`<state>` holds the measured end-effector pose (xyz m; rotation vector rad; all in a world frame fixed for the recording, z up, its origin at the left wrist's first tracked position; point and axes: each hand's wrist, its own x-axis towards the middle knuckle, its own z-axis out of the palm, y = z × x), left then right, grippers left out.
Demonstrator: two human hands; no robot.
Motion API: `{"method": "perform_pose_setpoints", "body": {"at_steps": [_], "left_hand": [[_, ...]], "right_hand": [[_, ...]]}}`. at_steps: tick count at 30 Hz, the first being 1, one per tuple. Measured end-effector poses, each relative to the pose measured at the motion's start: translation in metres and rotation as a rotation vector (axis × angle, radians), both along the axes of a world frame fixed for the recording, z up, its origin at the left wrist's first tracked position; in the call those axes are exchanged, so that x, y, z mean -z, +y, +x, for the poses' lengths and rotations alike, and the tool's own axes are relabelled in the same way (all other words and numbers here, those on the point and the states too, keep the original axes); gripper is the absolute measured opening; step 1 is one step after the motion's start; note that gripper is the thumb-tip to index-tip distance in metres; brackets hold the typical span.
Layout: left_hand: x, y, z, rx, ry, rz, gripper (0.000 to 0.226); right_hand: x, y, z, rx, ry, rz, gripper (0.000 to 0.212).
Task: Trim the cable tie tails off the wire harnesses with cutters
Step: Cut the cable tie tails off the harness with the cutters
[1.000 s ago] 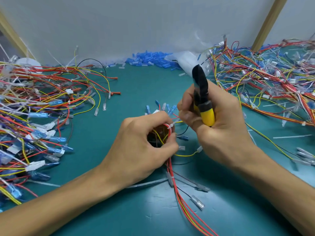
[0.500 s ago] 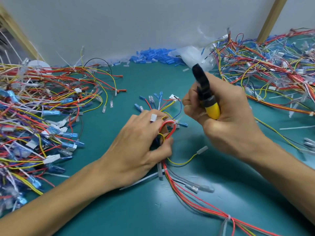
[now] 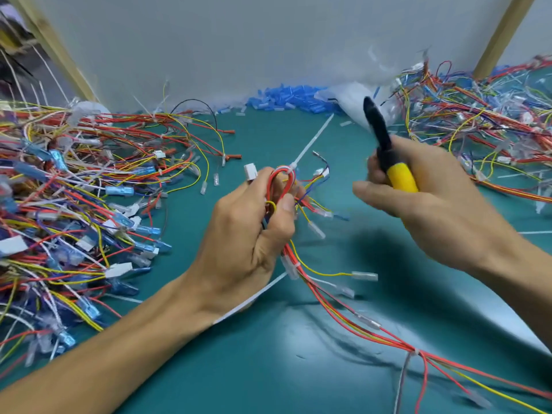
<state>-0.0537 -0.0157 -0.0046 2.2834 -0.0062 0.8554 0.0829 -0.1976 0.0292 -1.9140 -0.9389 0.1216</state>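
My left hand (image 3: 254, 231) grips a wire harness (image 3: 343, 309) of red and yellow wires, its looped end raised above the green mat. A white cable tie (image 3: 291, 167) binds the loop, and its long tail (image 3: 313, 141) sticks up and to the right. A second tie tail (image 3: 254, 298) pokes out below my left wrist. My right hand (image 3: 424, 204) holds cutters with yellow and black handles (image 3: 397, 171), handles pointing up; the jaws are hidden in my palm. The cutters are apart from the tie, to its right.
A big heap of harnesses (image 3: 74, 204) fills the left of the green mat (image 3: 268, 369), another heap (image 3: 484, 130) the right back. Blue terminal sleeves (image 3: 286, 98) and a plastic bag (image 3: 349, 100) lie by the back wall. Wooden posts stand at both back corners.
My left hand has lifted and turned the harness, so the looped end and its long tie tail now stand up. My right hand with the cutters has drawn away to the right.
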Motion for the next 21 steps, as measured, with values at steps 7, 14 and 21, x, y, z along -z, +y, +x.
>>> {"method": "perform_pose_setpoints", "body": {"at_steps": [7,14,21], "left_hand": [[-0.001,-0.001,-0.002,0.046,-0.031,-0.064,0.024],[0.001,0.001,-0.001,0.099,-0.028,-0.079,0.030],[0.003,0.002,-0.001,0.128,-0.003,-0.061,0.034]], "right_hand": [[-0.003,0.003,-0.019,-0.203,-0.053,-0.174,0.029],[0.000,0.003,-0.022,-0.201,-0.163,-0.189,0.024],[0.003,0.002,-0.021,-0.232,-0.209,-0.220,0.026]]}}
